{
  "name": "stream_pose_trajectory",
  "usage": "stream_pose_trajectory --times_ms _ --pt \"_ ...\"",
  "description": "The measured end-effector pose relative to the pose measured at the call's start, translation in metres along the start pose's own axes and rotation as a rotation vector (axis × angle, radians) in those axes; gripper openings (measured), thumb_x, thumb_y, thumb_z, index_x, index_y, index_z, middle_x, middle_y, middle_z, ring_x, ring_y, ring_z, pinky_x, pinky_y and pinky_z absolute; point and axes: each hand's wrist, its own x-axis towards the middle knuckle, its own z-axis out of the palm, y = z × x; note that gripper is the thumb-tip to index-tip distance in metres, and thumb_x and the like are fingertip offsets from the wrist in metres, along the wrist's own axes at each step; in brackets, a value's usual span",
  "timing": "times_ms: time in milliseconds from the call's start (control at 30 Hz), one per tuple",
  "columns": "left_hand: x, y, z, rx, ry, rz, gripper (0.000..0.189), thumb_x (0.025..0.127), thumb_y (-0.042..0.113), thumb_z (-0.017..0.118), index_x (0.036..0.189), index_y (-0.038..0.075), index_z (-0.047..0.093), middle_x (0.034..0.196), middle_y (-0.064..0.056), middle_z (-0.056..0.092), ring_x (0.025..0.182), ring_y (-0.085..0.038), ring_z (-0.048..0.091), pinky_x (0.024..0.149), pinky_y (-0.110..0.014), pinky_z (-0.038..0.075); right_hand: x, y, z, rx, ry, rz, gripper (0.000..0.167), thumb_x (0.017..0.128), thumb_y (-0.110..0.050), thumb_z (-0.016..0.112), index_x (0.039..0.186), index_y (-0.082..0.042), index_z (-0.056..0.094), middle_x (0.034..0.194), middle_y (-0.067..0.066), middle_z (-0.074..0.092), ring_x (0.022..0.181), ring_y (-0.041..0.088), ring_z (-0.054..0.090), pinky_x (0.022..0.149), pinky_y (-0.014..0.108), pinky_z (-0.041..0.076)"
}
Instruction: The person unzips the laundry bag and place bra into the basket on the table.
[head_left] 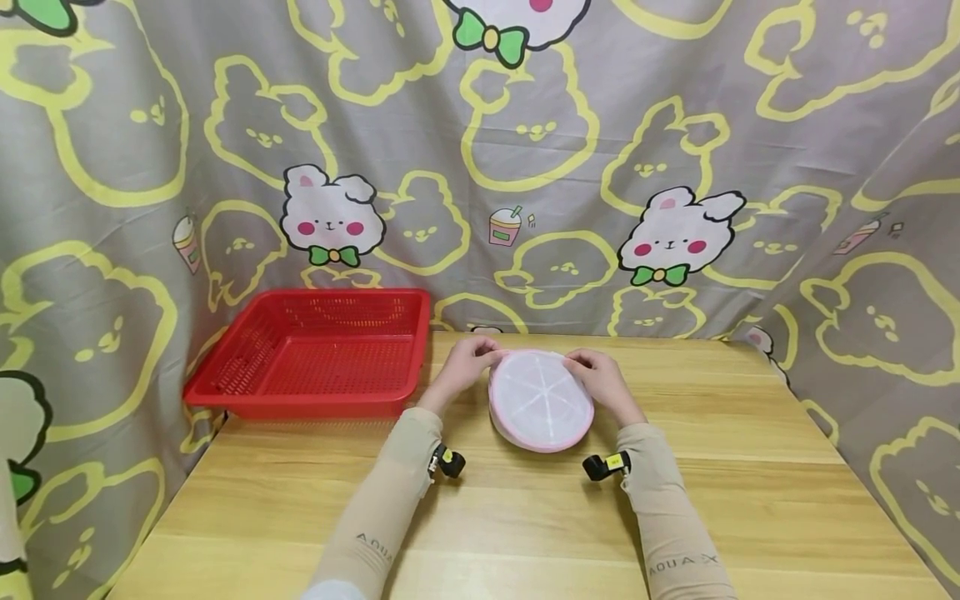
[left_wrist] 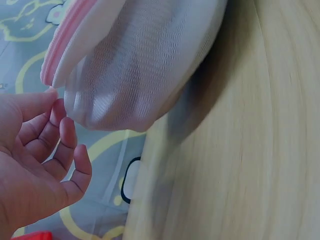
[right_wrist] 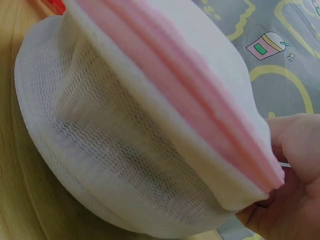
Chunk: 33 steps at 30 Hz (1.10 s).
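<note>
A round white mesh laundry bag (head_left: 542,400) with pink trim is held over the wooden table, its top face tilted toward me. My left hand (head_left: 468,364) pinches the far left of its rim. On the far right, my right hand (head_left: 602,382) grips the same rim between thumb and fingers. The left wrist view shows the thumb and index finger at the end of the pink edging (left_wrist: 62,47), the other fingers loosely curled beside the mesh. In the right wrist view, a pink band (right_wrist: 200,112) runs round the bag toward the right hand (right_wrist: 300,155).
A red perforated plastic basket (head_left: 315,408) stands at the back left of the table (head_left: 525,525), close to my left hand. Behind the table hangs a grey curtain (head_left: 420,133) with cartoon prints, which also runs along both sides.
</note>
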Motion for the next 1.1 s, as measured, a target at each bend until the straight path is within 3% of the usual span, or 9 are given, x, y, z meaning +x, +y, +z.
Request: stream_pose_trajectory --times_ms 500,833,1100 --pt "-0.012 -0.003 0.002 -0.171 0.065 -0.066 0.014 0.091 0.017 0.068 0.095 0.004 0.069 0.086 -0.006 0.064 0.08 -0.012 0.054 0.073 -0.023 0.046 0.0 -0.002 0.0 -0.022 0.073 -0.011 0.028 0.098 -0.025 0.058 0.109 -0.002 0.069 0.101 0.016 0.068 0.089 0.023 0.059 0.076 0.027 0.045" --pt "-0.02 0.002 0.002 -0.191 0.092 -0.07 0.013 0.092 0.015 0.067 0.096 0.003 0.069 0.086 -0.007 0.064 0.08 -0.013 0.053 0.071 -0.023 0.044 -0.002 -0.004 0.002 -0.012 0.13 -0.016 0.026 0.096 -0.023 0.059 0.104 -0.001 0.069 0.09 0.013 0.066 0.085 0.021 0.057 0.074 0.027 0.044" --pt "-0.019 -0.007 0.007 -0.187 0.091 -0.061 0.014 0.091 0.018 0.068 0.096 0.004 0.069 0.086 -0.003 0.063 0.08 -0.011 0.053 0.071 -0.023 0.045 -0.002 -0.005 0.005 -0.009 0.182 0.026 0.025 0.097 -0.022 0.057 0.105 -0.001 0.069 0.09 0.013 0.062 0.081 0.02 0.053 0.072 0.027 0.041"
